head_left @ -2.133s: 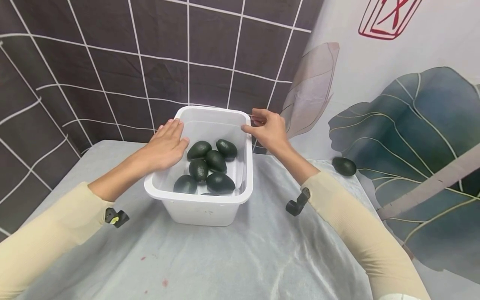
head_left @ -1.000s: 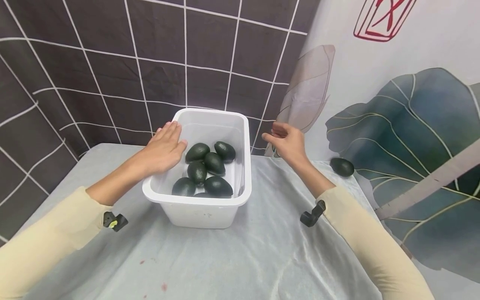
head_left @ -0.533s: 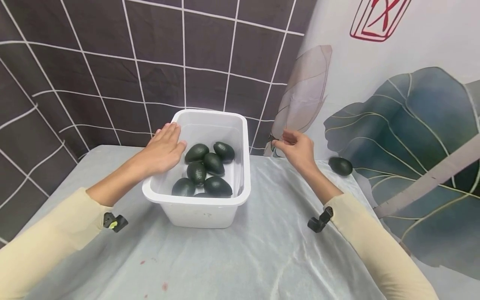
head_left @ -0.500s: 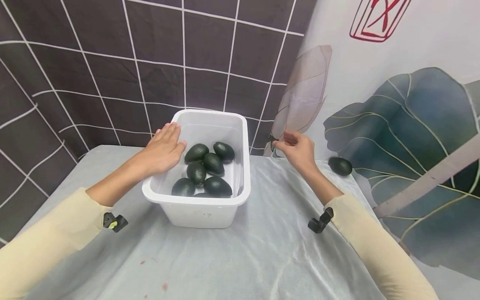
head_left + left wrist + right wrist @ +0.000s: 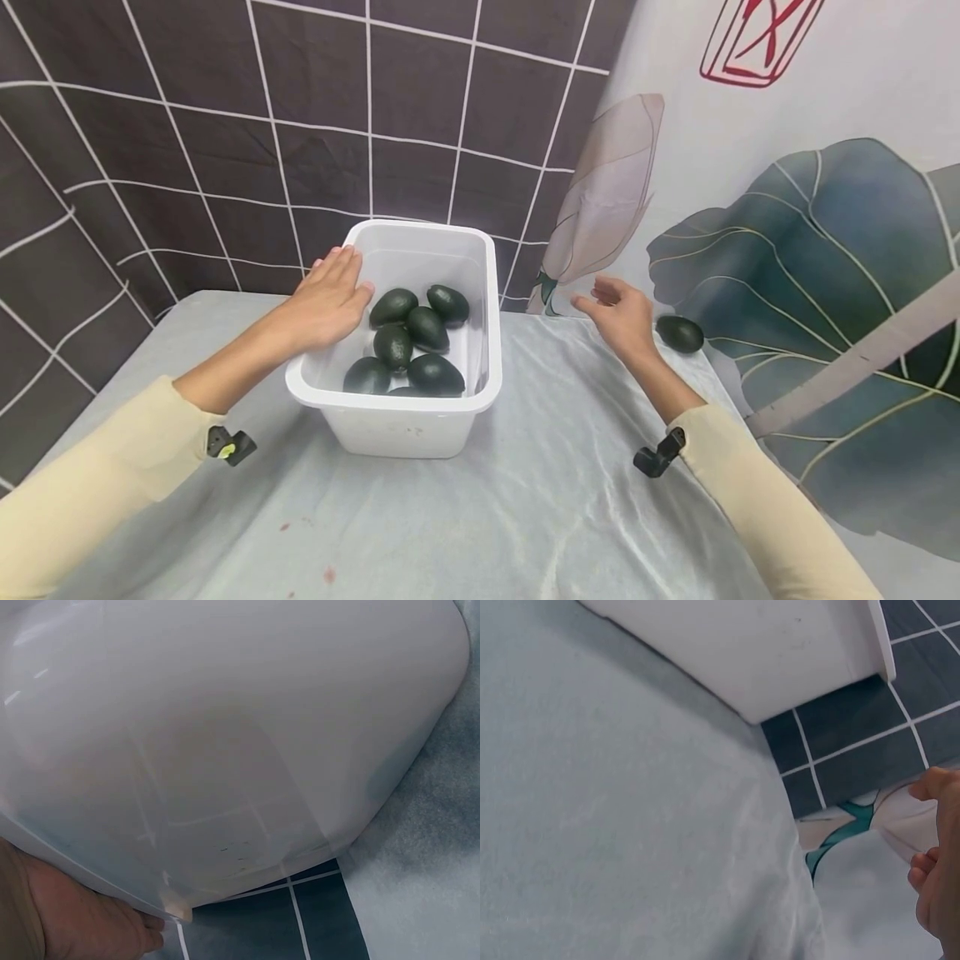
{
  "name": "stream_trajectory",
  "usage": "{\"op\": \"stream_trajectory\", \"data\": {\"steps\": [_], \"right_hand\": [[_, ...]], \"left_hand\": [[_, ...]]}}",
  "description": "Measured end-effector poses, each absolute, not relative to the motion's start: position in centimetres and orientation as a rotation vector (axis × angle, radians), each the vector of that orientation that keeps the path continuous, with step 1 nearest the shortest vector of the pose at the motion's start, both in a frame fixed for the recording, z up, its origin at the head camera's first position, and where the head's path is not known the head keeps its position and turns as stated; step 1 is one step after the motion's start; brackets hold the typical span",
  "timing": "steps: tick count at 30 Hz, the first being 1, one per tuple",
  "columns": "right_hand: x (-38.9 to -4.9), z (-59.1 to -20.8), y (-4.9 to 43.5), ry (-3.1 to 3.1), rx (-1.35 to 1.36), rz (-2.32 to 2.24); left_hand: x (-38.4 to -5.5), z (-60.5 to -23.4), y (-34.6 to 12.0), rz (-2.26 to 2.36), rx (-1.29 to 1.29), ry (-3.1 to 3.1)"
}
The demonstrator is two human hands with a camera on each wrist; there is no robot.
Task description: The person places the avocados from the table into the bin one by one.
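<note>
My left hand (image 5: 330, 302) lies on the left rim of a white plastic tub (image 5: 405, 425), fingers straight and together. Inside the tub are several dark green avocados (image 5: 427, 329); the front wall partly hides one of them. To the right of the tub, my right hand (image 5: 622, 317) hovers with loosely bent fingers and nothing in them. Just beyond it, a single avocado (image 5: 680, 333) lies near the right edge of the table. In the left wrist view, the tub's side wall (image 5: 225, 772) fills most of the picture.
A grey cloth (image 5: 540, 492) covers the table. Behind stands a dark wall hanging with a white grid (image 5: 322, 167). On the right hangs a pale sheet printed with a large blue-green leaf (image 5: 825, 242).
My right hand has moved away from the tub's right rim, rightward and a little nearer, towards the lone avocado. The left hand, the tub and its avocados stay in place.
</note>
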State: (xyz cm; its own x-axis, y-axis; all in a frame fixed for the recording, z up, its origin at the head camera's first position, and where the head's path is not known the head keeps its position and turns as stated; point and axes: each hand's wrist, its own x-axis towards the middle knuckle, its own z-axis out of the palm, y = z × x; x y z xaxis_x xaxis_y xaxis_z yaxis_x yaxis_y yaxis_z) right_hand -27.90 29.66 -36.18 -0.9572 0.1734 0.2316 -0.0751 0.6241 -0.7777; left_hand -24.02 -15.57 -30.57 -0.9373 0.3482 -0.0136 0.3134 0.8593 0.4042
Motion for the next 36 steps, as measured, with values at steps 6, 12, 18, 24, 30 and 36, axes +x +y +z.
{"op": "stream_trajectory", "data": {"steps": [6,12,18,24,30,36], "right_hand": [[-27.7,-36.6,30.5,-2.581,-0.118,1.245],[-27.6,-37.0,30.5,-2.6,-0.141,1.218],[-27.6,-37.2,30.1,-2.615,-0.131,1.199],[-27.5,-37.5,30.2,-2.625,-0.135,1.178],[-27.3,-37.8,30.6,-2.63,-0.162,1.188],[-27.3,-37.9,31.9,-2.615,-0.202,1.135]], "left_hand": [[-24.1,-30.6,-15.6,0.631,0.527,2.947],[-23.9,-30.7,-15.7,0.644,0.528,2.946],[-23.9,-30.8,-15.8,0.639,0.523,2.951],[-24.1,-30.9,-15.6,0.642,0.521,2.954],[-24.1,-30.8,-15.6,0.621,0.518,2.973],[-23.9,-30.6,-15.6,0.626,0.521,2.975]]}}
